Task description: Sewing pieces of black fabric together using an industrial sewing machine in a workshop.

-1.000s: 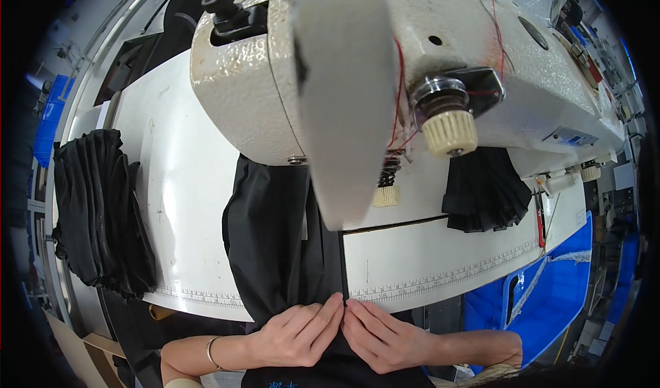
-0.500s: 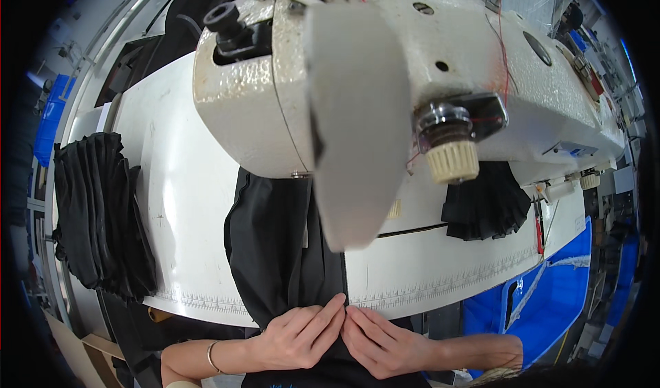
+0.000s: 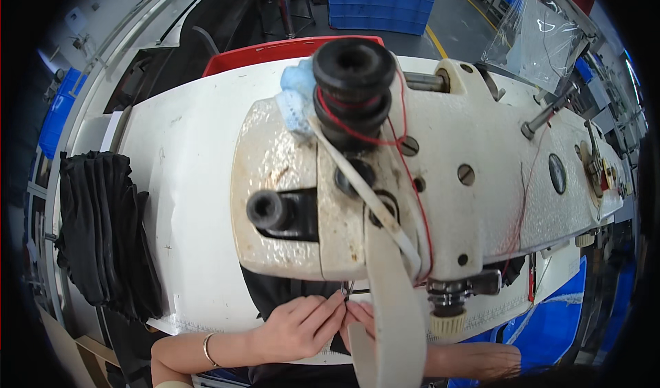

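Note:
A piece of black fabric [image 3: 271, 293] lies on the white table under the head of a white sewing machine [image 3: 278, 137]. My left hand [image 3: 302, 326] pinches the fabric's edge, fingertips beside a small metal part [image 3: 348, 289] below the machine head. Right next to it, my right hand [image 3: 362, 317] has its fingers closed at the same edge. A pale lever [image 3: 395, 305] hanging from the machine covers much of the right hand and wrist. The machine head hides the fabric's far part.
A stack of folded black fabric [image 3: 103, 233] rests at the table's left. More black cloth [image 3: 513, 270] shows behind the machine at right. Blue bins [image 3: 560, 312] stand below the right edge. Red thread [image 3: 412, 189] runs over the machine. A red tray [image 3: 240, 58] lies beyond the table.
The view has shifted forward over the machine, whose top now shows. Both hands, still together at the fabric's edge, are closer to the machine head. The lever now covers part of the right hand.

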`<move>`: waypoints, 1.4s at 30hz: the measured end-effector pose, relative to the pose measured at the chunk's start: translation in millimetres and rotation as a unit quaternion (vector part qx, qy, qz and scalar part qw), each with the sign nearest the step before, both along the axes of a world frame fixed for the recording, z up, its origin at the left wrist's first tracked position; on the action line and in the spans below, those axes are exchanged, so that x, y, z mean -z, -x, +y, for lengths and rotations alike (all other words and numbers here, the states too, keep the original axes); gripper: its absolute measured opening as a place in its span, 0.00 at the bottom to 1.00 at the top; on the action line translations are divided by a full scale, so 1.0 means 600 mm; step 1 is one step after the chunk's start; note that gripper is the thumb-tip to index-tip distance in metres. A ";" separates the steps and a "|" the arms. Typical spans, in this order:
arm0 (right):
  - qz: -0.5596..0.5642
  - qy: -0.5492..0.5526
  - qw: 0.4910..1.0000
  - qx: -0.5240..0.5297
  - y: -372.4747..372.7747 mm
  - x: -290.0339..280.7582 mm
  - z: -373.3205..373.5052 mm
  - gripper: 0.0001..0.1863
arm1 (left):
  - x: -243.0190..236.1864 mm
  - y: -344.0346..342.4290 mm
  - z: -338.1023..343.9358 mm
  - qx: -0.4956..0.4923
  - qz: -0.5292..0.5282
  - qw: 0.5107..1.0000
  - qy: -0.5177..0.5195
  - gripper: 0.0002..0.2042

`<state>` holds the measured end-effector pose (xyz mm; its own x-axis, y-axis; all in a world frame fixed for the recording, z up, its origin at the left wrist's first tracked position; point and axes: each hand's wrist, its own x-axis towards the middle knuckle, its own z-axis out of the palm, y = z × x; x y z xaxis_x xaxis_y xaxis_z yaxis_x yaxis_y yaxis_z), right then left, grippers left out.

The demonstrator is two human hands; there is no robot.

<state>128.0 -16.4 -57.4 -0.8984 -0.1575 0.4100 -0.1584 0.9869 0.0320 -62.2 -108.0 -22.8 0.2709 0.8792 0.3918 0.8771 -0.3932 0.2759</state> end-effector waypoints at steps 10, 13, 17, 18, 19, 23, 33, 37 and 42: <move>0.048 0.239 0.970 -0.003 0.062 0.039 0.074 0.12 | 0.040 0.059 0.062 -0.014 -0.060 0.993 0.096 0.17; 0.076 0.209 0.975 0.011 0.065 0.050 0.076 0.12 | 0.022 0.079 0.084 -0.028 -0.077 0.991 0.110 0.18; 0.059 -0.006 0.997 -0.049 0.042 0.046 0.094 0.15 | 0.021 0.078 0.073 -0.144 -0.417 0.883 0.164 0.15; 0.059 -0.005 0.997 -0.046 0.042 0.048 0.094 0.15 | 0.054 0.076 0.061 -0.115 -0.293 0.943 0.105 0.15; 0.062 0.001 0.997 -0.040 0.040 0.051 0.094 0.15 | 0.064 0.074 0.058 -0.081 -0.163 0.982 0.043 0.16; 0.082 0.030 0.996 -0.025 0.041 0.067 0.093 0.15 | 0.072 0.085 0.036 -0.065 -0.061 0.993 0.078 0.18; 0.128 0.097 0.987 0.007 0.052 0.092 0.072 0.16 | 0.019 0.073 0.060 -0.047 0.072 0.995 0.057 0.17; 0.140 0.138 0.980 0.009 0.065 0.088 0.071 0.16 | 0.018 0.076 0.056 -0.028 0.036 0.999 0.027 0.16; 0.108 0.226 0.967 0.047 0.054 0.053 0.092 0.16 | 0.026 0.073 0.064 0.030 0.056 0.998 -0.006 0.15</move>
<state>95.5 38.9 -89.2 -0.7856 0.1607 0.5975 -0.1045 0.9174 -0.3841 -106.2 -69.4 -38.5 0.3660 0.8555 0.3663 0.8765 -0.4491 0.1733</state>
